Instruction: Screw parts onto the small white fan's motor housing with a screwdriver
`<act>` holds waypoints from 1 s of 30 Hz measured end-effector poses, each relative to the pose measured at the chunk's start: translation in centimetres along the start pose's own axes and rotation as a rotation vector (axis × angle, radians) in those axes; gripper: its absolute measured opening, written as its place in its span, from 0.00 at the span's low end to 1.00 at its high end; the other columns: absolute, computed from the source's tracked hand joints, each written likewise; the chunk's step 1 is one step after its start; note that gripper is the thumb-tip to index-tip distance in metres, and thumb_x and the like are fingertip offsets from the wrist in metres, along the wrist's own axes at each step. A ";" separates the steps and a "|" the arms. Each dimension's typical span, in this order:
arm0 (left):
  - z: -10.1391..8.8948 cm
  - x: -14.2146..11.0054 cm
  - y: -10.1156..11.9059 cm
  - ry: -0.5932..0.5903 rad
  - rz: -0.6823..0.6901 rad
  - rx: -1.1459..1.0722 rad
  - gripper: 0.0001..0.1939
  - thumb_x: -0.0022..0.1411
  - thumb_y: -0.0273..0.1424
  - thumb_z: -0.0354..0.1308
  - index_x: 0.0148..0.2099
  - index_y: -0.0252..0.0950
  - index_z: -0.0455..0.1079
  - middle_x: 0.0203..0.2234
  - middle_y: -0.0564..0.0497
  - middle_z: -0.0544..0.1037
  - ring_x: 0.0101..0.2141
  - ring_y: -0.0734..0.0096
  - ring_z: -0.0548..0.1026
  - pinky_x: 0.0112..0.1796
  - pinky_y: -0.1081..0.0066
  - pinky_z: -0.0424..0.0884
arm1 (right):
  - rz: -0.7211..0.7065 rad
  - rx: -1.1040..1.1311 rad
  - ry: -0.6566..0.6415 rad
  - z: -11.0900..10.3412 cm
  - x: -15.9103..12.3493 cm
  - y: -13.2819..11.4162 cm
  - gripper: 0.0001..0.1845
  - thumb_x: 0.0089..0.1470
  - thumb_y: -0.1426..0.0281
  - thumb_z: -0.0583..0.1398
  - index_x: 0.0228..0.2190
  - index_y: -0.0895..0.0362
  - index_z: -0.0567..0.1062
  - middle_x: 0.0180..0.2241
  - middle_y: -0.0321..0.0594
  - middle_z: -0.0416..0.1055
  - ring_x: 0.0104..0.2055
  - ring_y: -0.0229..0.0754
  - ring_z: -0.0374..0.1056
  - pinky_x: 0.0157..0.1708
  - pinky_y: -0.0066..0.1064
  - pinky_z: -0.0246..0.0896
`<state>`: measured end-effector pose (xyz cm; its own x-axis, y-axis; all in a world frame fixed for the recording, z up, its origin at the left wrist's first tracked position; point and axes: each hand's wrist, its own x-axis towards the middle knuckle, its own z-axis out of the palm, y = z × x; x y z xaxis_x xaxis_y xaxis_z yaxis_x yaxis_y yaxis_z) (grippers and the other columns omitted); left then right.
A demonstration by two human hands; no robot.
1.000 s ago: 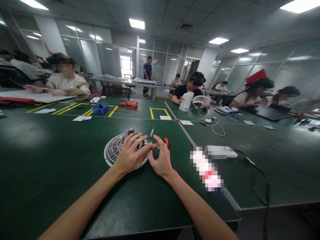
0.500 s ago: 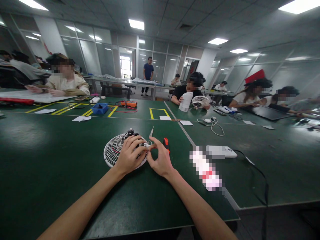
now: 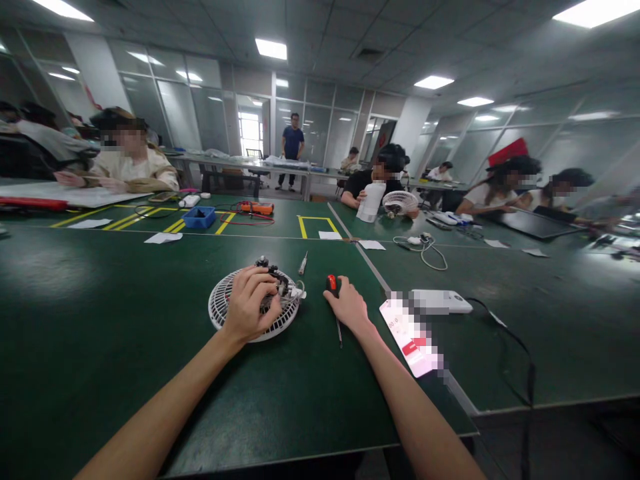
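A white round fan grille (image 3: 219,308) lies on the green table with a dark motor and wires (image 3: 283,285) on top. My left hand (image 3: 250,303) rests over it, fingers curled round the motor part, which it partly hides. To the right, my right hand (image 3: 351,308) has its thumb and fingers closed about the red and black handle of a screwdriver (image 3: 332,285). The screwdriver's shaft points toward me along the tabletop. Beyond the fan lies a small pointed tool with a pale handle (image 3: 303,265).
A lit phone (image 3: 400,327) and a white device with a black cable (image 3: 440,301) lie at right. Farther off are a blue bin (image 3: 199,217), an orange meter (image 3: 257,208) and a white cord (image 3: 434,253). Across the table a person holds white fan parts (image 3: 370,203).
My right hand has left the wires on the fan and moved right to the screwdriver, closing on its handle. My left hand has stayed on the fan.
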<state>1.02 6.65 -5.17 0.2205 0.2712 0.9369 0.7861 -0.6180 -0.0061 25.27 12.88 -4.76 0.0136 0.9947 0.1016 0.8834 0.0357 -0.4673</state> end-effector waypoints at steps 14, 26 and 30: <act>0.1 0.2 0.0 0.039 0.013 0.046 0.10 0.59 0.23 0.65 0.43 0.38 0.71 0.39 0.47 0.80 0.47 0.56 0.77 0.52 0.50 0.74 | 0.120 1.421 -0.171 -0.9 1.0 -0.7 0.18 0.42 0.67 0.70 0.37 0.56 0.75 0.23 0.32 0.74 0.23 0.38 0.72 0.23 0.26 0.66; 0.1 0.1 -0.1 0.024 -0.013 0.030 0.09 0.60 0.24 0.65 0.42 0.38 0.71 0.39 0.47 0.80 0.48 0.56 0.76 0.52 0.51 0.73 | 0.240 1.764 0.053 -1.0 0.5 -1.5 0.10 0.43 0.74 0.67 0.28 0.55 0.70 0.20 0.33 0.74 0.23 0.39 0.74 0.26 0.27 0.74; 0.1 0.0 -0.1 0.011 -0.012 0.018 0.09 0.61 0.24 0.64 0.44 0.38 0.72 0.40 0.47 0.80 0.48 0.56 0.76 0.52 0.51 0.73 | 0.214 1.762 0.069 -0.9 0.4 -1.7 0.13 0.41 0.74 0.68 0.28 0.55 0.69 0.21 0.33 0.74 0.24 0.40 0.75 0.26 0.28 0.75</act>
<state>1.00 6.76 -5.22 0.2044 0.2707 0.9407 0.7991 -0.6012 -0.0006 24.21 13.11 -3.18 0.1092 0.9916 -0.0697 -0.6370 0.0160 -0.7707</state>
